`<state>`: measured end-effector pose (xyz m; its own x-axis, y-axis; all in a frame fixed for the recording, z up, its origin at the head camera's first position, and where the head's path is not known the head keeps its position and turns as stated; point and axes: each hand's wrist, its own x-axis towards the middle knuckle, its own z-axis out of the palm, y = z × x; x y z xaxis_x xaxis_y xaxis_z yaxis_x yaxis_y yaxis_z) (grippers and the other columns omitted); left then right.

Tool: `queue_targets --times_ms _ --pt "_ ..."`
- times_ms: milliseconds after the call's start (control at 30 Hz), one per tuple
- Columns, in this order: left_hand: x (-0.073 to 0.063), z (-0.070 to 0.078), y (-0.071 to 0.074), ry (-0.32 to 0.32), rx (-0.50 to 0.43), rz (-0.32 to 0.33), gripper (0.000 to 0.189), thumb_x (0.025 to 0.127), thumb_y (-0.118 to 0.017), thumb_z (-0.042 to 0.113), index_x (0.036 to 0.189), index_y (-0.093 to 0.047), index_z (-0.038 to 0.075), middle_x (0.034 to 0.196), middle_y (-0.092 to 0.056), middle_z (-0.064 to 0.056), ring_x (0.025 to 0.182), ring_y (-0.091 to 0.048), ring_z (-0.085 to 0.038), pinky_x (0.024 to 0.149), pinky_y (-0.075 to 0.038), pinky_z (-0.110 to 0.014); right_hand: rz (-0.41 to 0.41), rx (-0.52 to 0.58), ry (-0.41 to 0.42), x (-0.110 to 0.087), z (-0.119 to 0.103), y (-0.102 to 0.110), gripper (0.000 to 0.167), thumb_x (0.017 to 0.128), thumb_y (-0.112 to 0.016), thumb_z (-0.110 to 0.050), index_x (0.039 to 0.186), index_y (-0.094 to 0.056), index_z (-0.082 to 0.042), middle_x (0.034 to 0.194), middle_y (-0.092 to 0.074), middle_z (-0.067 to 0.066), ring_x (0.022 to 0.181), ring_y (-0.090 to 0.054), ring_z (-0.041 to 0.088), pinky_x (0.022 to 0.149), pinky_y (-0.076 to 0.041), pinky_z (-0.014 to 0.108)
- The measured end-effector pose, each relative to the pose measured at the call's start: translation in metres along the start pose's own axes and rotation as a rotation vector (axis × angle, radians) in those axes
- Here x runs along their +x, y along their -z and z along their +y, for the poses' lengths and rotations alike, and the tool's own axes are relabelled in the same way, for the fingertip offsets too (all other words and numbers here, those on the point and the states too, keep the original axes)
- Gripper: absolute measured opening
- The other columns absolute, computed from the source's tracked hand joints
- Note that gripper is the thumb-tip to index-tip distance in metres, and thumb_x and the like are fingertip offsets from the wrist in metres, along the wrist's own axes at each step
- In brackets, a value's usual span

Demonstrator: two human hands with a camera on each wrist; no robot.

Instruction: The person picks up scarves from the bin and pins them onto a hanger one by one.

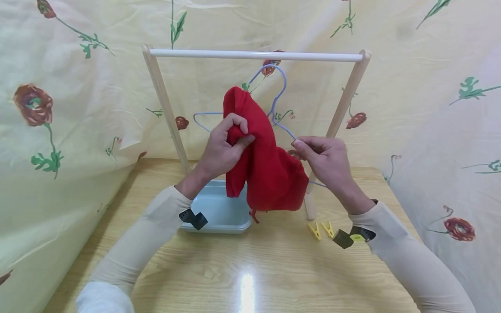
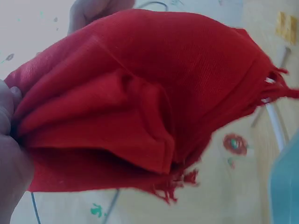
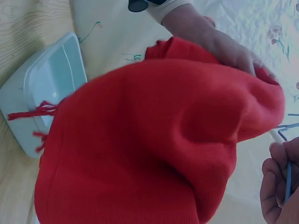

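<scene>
Your left hand [image 1: 224, 148] has its fingers clamped on upper folds of the red fringed scarf [image 1: 266, 174], hanging before the blue wire hanger [image 1: 285, 82] your right hand [image 1: 328, 161] pinches; seemingly light, soft and floppy, it's best gripped by bunched fabric.

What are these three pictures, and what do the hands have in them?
No robot here, just one person's two bare hands! The widest picture comes from a camera worn on the head, looking forward and down. The other two come from small dark wrist cameras, one on each arm, so they see the work up close.

The left hand holds a soft red cloth with fringe. The right hand pinches a thin blue hanger.

On the light wooden table stand a pale blue rectangular tub and a wooden-legged rack with a white bar. Two yellow V-shaped clothespins lie there too.
</scene>
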<state>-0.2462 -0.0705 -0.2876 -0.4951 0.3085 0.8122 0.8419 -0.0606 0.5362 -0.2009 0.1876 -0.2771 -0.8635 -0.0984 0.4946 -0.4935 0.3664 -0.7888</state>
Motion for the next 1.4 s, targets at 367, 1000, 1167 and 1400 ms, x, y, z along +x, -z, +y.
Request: queue_targets --times_ms 367,1000,1167,1400 --pt "-0.007 -0.007 0.004 0.021 0.036 -0.110 0.026 0.090 -0.066 -0.015 0.109 -0.053 -0.003 0.114 -0.059 -0.019 0.110 -0.059 -0.027 0.086 -0.059 -0.038 0.044 -0.011 0.056 0.002 -0.024 0.013 0.019 0.097 -0.071 -0.009 0.101 -0.076 0.008 0.068 -0.067 -0.006 0.067 -0.063 0.010 0.068 -0.052 0.019" --pt "-0.003 0.024 -0.001 0.044 -0.120 0.035 0.025 0.090 -0.065 -0.015 0.112 -0.056 -0.007 0.120 -0.059 -0.024 0.112 -0.060 -0.027 0.083 -0.060 -0.038 0.004 0.016 -0.028 -0.004 -0.012 0.004 0.021 0.097 -0.070 -0.010 0.101 -0.076 0.010 0.068 -0.068 -0.008 0.066 -0.063 0.009 0.068 -0.055 0.019" --pt "-0.006 0.026 -0.001 0.016 -0.124 0.011 0.029 0.089 -0.067 -0.015 0.117 -0.061 -0.008 0.119 -0.062 -0.024 0.108 -0.063 -0.028 0.083 -0.061 -0.041 -0.008 0.000 -0.060 -0.008 -0.003 0.004 0.024 0.098 -0.070 -0.013 0.106 -0.076 0.008 0.070 -0.069 -0.009 0.068 -0.063 0.010 0.067 -0.054 0.019" --pt "-0.001 0.029 0.003 -0.030 -0.095 0.087 0.031 0.089 -0.067 -0.015 0.119 -0.061 -0.009 0.118 -0.063 -0.025 0.108 -0.063 -0.029 0.086 -0.060 -0.039 -0.033 -0.030 -0.063 -0.012 0.003 0.004 0.026 0.099 -0.068 -0.015 0.107 -0.075 0.009 0.071 -0.068 -0.004 0.068 -0.064 0.011 0.070 -0.056 0.018"
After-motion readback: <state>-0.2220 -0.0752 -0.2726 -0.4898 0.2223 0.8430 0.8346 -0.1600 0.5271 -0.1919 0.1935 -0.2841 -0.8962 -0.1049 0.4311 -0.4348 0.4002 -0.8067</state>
